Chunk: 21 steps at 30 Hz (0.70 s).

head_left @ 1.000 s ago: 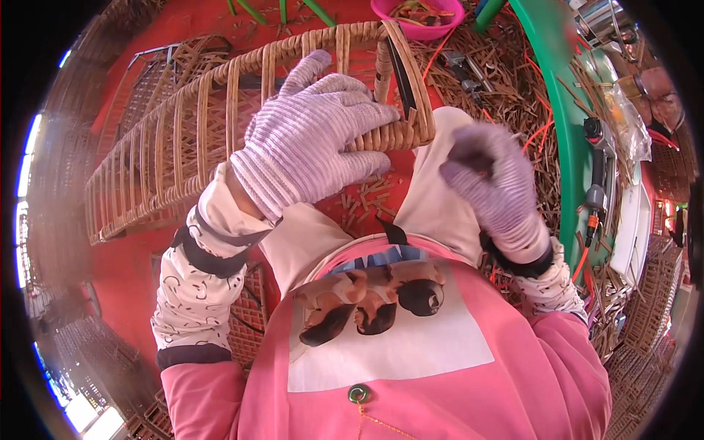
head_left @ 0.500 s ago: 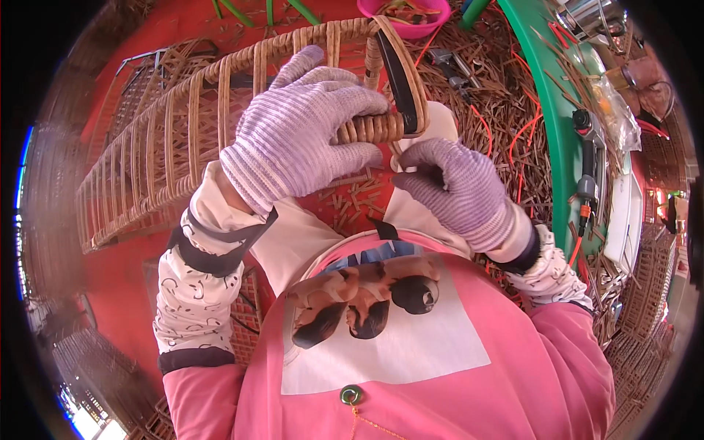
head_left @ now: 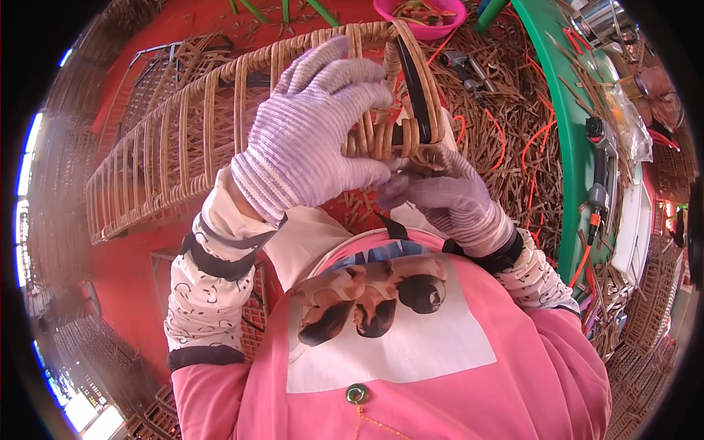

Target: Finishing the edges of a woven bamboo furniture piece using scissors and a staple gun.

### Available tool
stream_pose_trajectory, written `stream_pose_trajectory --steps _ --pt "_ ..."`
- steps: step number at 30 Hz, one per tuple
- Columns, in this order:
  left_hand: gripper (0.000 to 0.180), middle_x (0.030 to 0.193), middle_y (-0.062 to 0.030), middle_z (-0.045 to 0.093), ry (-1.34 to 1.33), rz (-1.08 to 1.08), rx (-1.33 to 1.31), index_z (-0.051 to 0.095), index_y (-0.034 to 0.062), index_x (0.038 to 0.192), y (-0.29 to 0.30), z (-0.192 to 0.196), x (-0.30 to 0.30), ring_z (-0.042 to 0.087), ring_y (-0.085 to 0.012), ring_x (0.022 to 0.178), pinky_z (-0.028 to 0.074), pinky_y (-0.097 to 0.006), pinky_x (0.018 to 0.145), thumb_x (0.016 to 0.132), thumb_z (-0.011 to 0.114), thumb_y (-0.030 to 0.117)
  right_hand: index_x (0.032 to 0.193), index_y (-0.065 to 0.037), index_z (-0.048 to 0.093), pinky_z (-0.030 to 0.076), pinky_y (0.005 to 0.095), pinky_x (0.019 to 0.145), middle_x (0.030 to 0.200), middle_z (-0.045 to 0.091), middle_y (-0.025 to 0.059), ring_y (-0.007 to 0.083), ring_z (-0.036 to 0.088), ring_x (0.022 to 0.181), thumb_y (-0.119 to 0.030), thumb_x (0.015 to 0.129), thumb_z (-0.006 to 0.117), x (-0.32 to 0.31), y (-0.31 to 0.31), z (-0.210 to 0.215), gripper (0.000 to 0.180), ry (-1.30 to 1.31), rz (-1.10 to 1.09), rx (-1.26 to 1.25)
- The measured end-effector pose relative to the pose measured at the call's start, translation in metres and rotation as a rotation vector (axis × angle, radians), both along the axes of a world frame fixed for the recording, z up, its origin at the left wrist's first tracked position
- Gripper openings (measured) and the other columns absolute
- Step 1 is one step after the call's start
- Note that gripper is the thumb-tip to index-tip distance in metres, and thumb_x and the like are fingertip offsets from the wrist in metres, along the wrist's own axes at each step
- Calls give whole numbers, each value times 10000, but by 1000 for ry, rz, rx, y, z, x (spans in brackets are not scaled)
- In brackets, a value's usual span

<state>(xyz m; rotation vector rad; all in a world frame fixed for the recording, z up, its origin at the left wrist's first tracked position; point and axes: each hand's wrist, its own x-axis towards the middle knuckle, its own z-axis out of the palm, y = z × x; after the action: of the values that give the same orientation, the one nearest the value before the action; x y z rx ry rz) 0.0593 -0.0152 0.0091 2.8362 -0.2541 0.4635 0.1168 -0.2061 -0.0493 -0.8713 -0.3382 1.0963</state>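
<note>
Two striped lilac gloves (head_left: 268, 165) on, working at the squared end of a long woven frame (head_left: 240, 110). Slanting that frame out to the left over the red floor (head_left: 139, 271), with its squared end lying between the hands. Holding the left hand (head_left: 312, 136) wide, with fingers apart and curved above the wrapped rim, thumb below, rim crossing the gap. Holding the right hand (head_left: 455, 194) narrower, just under the frame's corner, beside a brown strip (head_left: 429, 158) and close to the left thumb. Not showing whether gripping that strip or only touching it, with fingertips partly hidden. Showing a black band (head_left: 416, 84) along the frame's end. Seeing, to the right, a green bench (head_left: 565, 132) carrying a handheld tool (head_left: 601, 161); seeing also, past the frame, a second tool (head_left: 469, 70) lying among scattered brown scraps (head_left: 513, 132), near a pink basin (head_left: 440, 31).
</note>
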Motion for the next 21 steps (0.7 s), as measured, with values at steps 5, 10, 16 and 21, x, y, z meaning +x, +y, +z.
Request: stream_pose_trajectory --steps 5,10,16,21 --pt "505 1178 -62 500 103 -182 3 577 105 1014 6 5 0 354 -314 1226 309 -402 1013 538 742 141 1157 62 435 497 362 762 949 596 180 243 616 818 -153 789 553 -3 -4 12 442 204 9 154" --pt "528 1154 -93 505 93 -176 -181 551 120 1042 9 4 -1 378 -307 1204 289 -412 1025 542 720 115 1051 22 520 515 318 679 902 609 102 187 618 763 -138 854 539 4 -3 6 255 76 -12 -77" --pt "577 1229 -103 444 -13 -78 -213 526 155 1062 3 5 -7 351 -336 1209 305 -424 1013 522 729 125 991 -7 565 516 289 669 869 616 89 180 618 753 -42 831 540 16 -6 -39 165 -85 -33 -237" --pt "622 1264 -114 424 -20 -54 -59 528 140 1073 3 3 -4 316 -349 1243 317 -398 1013 494 742 64 885 41 580 523 303 665 815 619 132 212 623 732 -58 816 558 13 -25 -43 123 -267 -20 -226"
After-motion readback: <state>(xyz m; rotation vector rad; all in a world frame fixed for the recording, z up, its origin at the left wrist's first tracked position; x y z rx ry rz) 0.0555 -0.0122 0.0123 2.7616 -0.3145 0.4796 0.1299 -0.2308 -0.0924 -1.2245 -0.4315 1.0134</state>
